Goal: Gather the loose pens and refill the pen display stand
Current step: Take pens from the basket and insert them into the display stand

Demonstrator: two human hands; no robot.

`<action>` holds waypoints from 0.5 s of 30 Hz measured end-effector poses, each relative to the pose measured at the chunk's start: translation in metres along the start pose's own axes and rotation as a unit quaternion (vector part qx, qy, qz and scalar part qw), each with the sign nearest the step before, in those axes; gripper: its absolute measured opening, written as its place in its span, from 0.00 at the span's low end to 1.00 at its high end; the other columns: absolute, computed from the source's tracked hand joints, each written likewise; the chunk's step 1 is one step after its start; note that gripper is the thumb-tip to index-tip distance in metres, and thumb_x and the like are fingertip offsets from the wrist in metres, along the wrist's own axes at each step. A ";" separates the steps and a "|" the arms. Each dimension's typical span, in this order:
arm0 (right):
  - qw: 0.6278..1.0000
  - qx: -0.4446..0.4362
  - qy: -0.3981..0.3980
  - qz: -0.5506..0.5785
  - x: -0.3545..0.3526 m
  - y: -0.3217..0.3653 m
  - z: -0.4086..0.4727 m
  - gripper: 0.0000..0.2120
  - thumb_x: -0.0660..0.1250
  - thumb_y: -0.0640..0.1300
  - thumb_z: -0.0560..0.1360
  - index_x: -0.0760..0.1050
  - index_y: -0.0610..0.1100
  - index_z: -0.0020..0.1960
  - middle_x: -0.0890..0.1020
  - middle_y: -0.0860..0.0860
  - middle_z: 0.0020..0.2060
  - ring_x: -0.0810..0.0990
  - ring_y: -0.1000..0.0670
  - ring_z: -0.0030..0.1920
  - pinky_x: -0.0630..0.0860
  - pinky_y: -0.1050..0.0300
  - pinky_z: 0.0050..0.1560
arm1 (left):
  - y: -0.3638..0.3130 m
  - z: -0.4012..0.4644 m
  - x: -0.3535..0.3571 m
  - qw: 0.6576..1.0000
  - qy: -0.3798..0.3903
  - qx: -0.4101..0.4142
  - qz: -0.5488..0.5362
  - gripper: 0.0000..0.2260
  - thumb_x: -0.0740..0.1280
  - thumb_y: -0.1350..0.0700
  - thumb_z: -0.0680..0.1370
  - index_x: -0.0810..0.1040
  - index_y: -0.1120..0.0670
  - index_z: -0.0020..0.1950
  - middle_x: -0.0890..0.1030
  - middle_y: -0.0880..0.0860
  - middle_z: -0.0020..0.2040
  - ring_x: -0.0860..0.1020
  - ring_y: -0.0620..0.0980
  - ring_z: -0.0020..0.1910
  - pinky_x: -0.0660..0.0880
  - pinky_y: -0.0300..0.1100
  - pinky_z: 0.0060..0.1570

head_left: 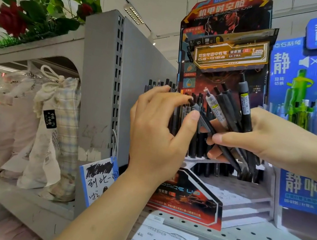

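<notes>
Your right hand (272, 140) grips a bunch of loose pens (235, 120), tips leaning up and left, right in front of the pen display stand (216, 100). Your left hand (158, 128) pinches one pen (200, 116) from that bunch. Behind it, the stand's left slots look full; open holes lie lower right.

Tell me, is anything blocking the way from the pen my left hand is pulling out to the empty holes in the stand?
Nothing visible does. The left hand pinches one pen from the bundle gripped by the right hand. The bare holes of the display stand lie open below, though both hands hover in front of its filled upper rows.
</notes>
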State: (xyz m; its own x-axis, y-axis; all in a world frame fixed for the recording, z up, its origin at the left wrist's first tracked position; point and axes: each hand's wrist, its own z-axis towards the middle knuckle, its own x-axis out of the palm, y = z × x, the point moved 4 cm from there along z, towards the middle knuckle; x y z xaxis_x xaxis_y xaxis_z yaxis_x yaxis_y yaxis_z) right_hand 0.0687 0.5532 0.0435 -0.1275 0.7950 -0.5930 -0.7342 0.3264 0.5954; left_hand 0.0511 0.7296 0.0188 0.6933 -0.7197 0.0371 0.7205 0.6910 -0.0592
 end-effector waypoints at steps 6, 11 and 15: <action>0.996 0.019 -0.008 0.089 -0.005 -0.008 0.005 0.09 0.70 0.44 0.75 0.85 0.45 0.53 0.88 0.45 0.46 0.88 0.47 0.50 0.83 0.60 0.49 | 0.000 0.004 -0.005 0.987 -0.026 -0.072 -0.144 0.04 0.69 0.54 0.78 0.79 0.45 0.49 0.83 0.39 0.43 0.82 0.41 0.48 0.77 0.38 0.54; 0.980 0.056 -0.103 0.163 -0.016 -0.021 0.011 0.07 0.67 0.41 0.81 0.85 0.44 0.52 0.82 0.48 0.36 0.87 0.46 0.41 0.84 0.53 0.41 | 0.010 0.008 -0.018 0.963 -0.121 -0.126 -0.207 0.06 0.66 0.56 0.80 0.79 0.46 0.53 0.83 0.43 0.46 0.84 0.44 0.48 0.80 0.40 0.50; 0.986 0.065 -0.108 0.110 -0.017 -0.023 0.011 0.06 0.65 0.43 0.82 0.78 0.48 0.58 0.74 0.51 0.32 0.70 0.53 0.27 0.70 0.60 0.26 | 0.008 0.006 -0.019 0.984 -0.081 -0.086 -0.135 0.09 0.67 0.56 0.81 0.76 0.45 0.59 0.82 0.42 0.45 0.84 0.41 0.45 0.82 0.44 0.46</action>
State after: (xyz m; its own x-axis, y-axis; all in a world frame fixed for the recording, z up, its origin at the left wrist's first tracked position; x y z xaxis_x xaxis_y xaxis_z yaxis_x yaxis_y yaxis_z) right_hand 0.0949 0.5381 0.0459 -0.1185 0.9398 -0.3206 -0.6108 0.1855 0.7697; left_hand 0.0434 0.7493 0.0239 0.4807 -0.8455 0.2327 0.8749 0.4444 -0.1926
